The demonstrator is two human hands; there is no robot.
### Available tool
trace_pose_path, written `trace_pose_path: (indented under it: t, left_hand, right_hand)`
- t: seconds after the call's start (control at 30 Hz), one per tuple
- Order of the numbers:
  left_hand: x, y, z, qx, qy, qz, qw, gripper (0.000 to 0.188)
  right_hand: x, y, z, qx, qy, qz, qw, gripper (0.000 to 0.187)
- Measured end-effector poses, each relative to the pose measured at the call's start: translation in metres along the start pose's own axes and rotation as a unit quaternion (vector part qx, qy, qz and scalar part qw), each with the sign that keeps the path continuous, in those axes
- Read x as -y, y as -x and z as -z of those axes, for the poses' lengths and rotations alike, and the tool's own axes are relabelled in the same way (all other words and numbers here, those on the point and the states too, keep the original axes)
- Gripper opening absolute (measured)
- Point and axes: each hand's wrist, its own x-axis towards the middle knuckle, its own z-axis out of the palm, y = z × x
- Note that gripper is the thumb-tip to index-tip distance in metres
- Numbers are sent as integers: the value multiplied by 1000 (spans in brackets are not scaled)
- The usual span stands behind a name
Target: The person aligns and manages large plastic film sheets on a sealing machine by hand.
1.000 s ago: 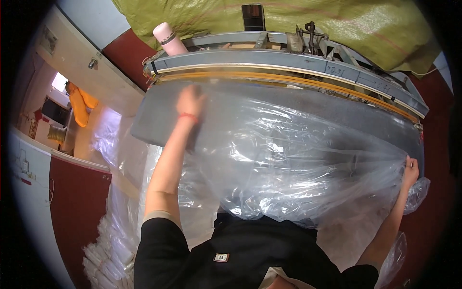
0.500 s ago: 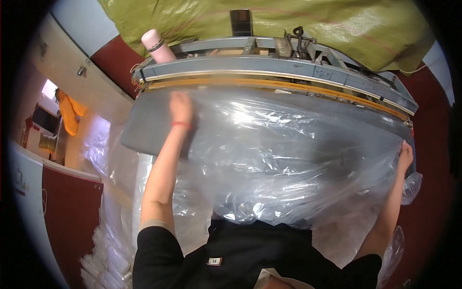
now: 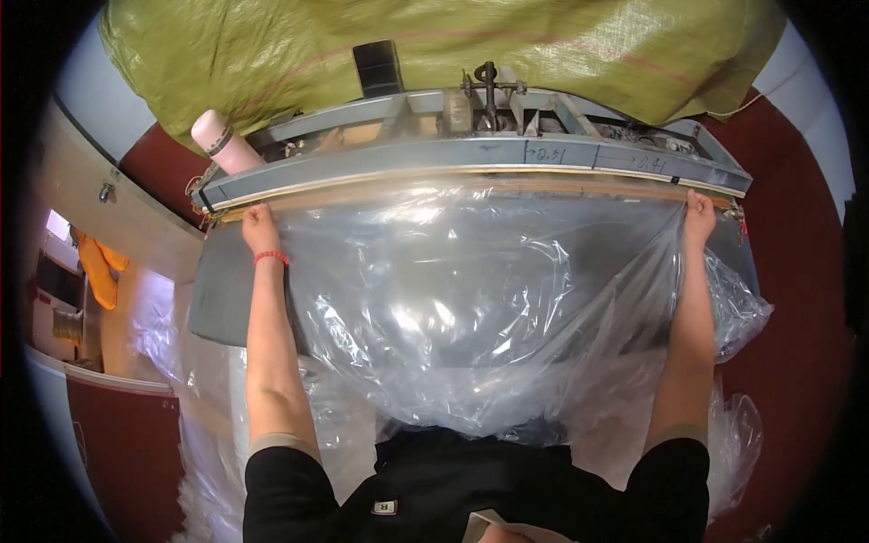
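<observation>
A wide sheet of clear plastic film point(image 3: 434, 308) is stretched between my two hands over a dark grey work surface point(image 3: 222, 294). Closed on its far left corner, my left hand point(image 3: 261, 229) wears a red bead bracelet and sits just below a long metal frame point(image 3: 398, 168). My right hand point(image 3: 699, 217) grips the film's far right corner, close to the frame's right end. The film's far edge lies along the orange-brown strip point(image 3: 240, 214) under the frame. Its near part sags in shiny folds toward my body.
A pink bottle point(image 3: 231, 145) leans in the frame's left end. Behind stand a clamp-like fitting point(image 3: 490, 95), a dark flat phone-like object point(image 3: 377, 68) and a yellow-green tarp point(image 3: 543, 45). More clear plastic point(image 3: 213, 452) heaps at lower left. A door point(image 3: 127, 199) is at left.
My left hand has moved from over the grey surface to the film's left corner near the frame. My right hand has gone up and forward, carrying the film's edge to the frame.
</observation>
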Motion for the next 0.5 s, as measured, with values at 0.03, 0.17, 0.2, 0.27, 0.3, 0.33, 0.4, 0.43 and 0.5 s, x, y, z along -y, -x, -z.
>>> trace_pose_path:
  t: [0.03, 0.17, 0.2, 0.27, 0.3, 0.33, 0.4, 0.43, 0.5]
  left_hand:
    - [-1, 1, -1, 2, 41, -1, 999, 19]
    - [0, 0, -3, -28, 50, -7, 998, 21]
    - [1, -3, -2, -41, 54, -11, 998, 21]
    - [3, -9, 2, -57, 53, -12, 997, 21]
    - [3, -13, 5, -72, 72, 13, 995, 18]
    - [2, -13, 8, -79, 89, 55, 991, 15]
    - [-5, -8, 22, -29, 96, 41, 994, 11]
    - [-10, 0, 28, -15, 84, 61, 995, 11]
    - [-22, 23, 42, -3, 87, 80, 993, 18]
  right_hand:
    - [-2, 0, 0, -17, 1, 22, 1000, 19]
    - [1, -3, 5, -38, 50, 17, 998, 17]
    - [5, -4, 7, -18, 6, -10, 1000, 15]
    - [13, -4, 12, 7, -38, -38, 999, 13]
    - [18, -3, 13, 19, -81, -77, 994, 11]
    - [22, -3, 14, 30, -125, -114, 985, 9]
    - [29, 0, 13, 25, -119, -105, 987, 10]
    - [33, 1, 13, 25, -109, -113, 987, 11]
    - [44, 5, 13, 43, -116, -98, 987, 12]
